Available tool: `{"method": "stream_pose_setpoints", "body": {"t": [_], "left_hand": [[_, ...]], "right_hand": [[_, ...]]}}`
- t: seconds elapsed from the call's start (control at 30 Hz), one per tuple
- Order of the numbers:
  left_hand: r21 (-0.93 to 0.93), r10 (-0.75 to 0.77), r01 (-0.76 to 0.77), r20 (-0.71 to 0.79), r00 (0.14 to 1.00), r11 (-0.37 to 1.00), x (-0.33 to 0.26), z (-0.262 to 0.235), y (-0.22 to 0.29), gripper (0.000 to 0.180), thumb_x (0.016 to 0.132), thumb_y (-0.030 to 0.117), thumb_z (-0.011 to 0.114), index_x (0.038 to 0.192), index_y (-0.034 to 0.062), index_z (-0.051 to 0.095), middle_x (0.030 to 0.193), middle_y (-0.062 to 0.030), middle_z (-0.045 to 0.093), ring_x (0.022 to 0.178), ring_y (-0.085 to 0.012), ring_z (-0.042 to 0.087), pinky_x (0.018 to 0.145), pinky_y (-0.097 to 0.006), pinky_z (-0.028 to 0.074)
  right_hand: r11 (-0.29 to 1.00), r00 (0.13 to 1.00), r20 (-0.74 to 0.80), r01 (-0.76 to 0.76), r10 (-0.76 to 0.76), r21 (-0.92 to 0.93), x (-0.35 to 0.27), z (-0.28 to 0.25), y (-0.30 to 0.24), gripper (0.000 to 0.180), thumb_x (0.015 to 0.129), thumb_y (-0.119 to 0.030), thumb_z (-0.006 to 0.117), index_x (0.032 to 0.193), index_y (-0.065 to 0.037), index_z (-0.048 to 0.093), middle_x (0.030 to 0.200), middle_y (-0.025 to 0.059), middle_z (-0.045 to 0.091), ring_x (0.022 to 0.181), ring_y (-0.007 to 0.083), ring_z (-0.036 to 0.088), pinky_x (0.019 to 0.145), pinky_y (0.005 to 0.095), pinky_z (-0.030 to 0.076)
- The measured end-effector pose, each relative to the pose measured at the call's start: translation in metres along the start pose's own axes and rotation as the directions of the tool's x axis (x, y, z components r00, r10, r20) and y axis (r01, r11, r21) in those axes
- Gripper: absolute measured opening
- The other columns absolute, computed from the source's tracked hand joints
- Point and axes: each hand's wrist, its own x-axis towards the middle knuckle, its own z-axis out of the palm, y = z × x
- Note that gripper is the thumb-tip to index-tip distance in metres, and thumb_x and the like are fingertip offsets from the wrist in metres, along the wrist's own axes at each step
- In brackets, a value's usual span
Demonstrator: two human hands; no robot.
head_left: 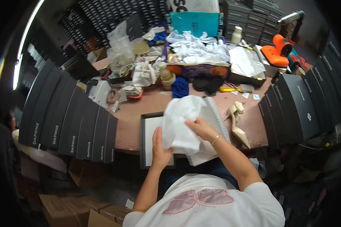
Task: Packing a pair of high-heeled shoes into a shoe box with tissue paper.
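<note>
Over the table in front of me, a white bundle of thin wrapping paper or cloth [182, 119] is held between both hands; its contents are hidden. My left hand [161, 153] grips its lower left edge, fingers partly behind it. From the right, my right hand [201, 129] is closed on its upper side. Beneath the bundle and to its left lies an open dark shoebox [143, 142] with a white inside. White ribbed sheeting [218, 123] extends under and to the right of the bundle. One beige heeled shoe [240, 134] lies on its side farther right.
Dark shoeboxes stand in rows at left [66, 121] and right [297, 109]. Behind are a carton of crumpled white tissue [197, 47], a blue cloth [180, 87], a bottle [166, 73], yellow-handled tool [229, 89] and an orange device [278, 53]. Brown cartons [70, 208] sit below left.
</note>
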Motion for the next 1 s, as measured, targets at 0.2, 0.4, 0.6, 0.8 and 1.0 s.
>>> {"method": "stream_pose_setpoints", "body": {"t": [0.2,0.4,0.6,0.8,1.0], "left_hand": [[-0.654,-0.251,0.011,-0.275,0.928,0.757,0.005,0.037,-0.029,0.034,0.091,0.010,0.060,0.121,-0.0041,0.052,0.113,-0.0084,0.058,0.102,-0.0167,0.057,0.091,-0.029,0.046],[-0.431,-0.033,-0.117,-0.325,0.945,0.895,0.032,0.033,-0.002,0.020,0.085,-0.005,0.058,0.105,-0.0016,0.060,0.114,-0.0108,0.055,0.106,-0.0207,0.056,0.096,-0.032,0.043],[-0.274,-0.066,-0.031,-0.336,0.940,0.961,0.027,0.024,0.016,0.031,0.081,-0.014,0.052,0.103,0.0021,0.066,0.121,-0.0113,0.053,0.113,-0.0234,0.053,0.098,-0.032,0.042],[-0.313,-0.114,0.018,-0.292,0.950,0.949,0.022,0.033,0.012,0.030,0.082,-0.014,0.055,0.103,0.0027,0.067,0.124,-0.0115,0.050,0.116,-0.0235,0.052,0.099,-0.031,0.042],[-0.244,-0.044,-0.032,-0.299,0.953,0.969,0.018,0.029,0.017,0.026,0.085,-0.010,0.057,0.106,0.0011,0.065,0.124,-0.0119,0.050,0.117,-0.0226,0.051,0.099,-0.031,0.042]], "right_hand": [[0.571,0.571,-0.378,0.204,-0.729,-0.795,-0.044,-0.086,0.044,0.061,0.078,-0.036,0.073,0.117,0.005,0.052,0.115,0.0251,0.055,0.107,0.0406,0.053,0.092,0.0432,0.043],[0.821,0.798,-0.509,-0.032,-0.322,-0.571,-0.067,-0.158,0.135,0.037,0.076,-0.015,0.073,0.107,0.001,0.061,0.095,0.0177,0.066,0.087,0.0338,0.064,0.080,0.0391,0.051],[0.806,0.704,-0.450,0.588,-0.550,-0.067,-0.096,-0.186,0.122,0.035,0.075,-0.001,0.071,0.108,0.000,0.059,0.122,0.0109,0.055,0.113,0.0186,0.054,0.094,0.0299,0.044],[0.935,0.844,-0.406,0.337,-0.351,-0.107,-0.021,-0.243,0.199,0.030,0.077,0.003,0.065,0.106,-0.004,0.059,0.124,0.0064,0.052,0.123,0.0211,0.047,0.103,0.0302,0.037],[0.846,0.737,-0.463,0.280,-0.493,-0.454,-0.053,-0.270,0.219,0.026,0.085,-0.012,0.061,0.110,-0.006,0.059,0.121,0.0172,0.055,0.115,0.0284,0.053,0.098,0.0339,0.042]]}}
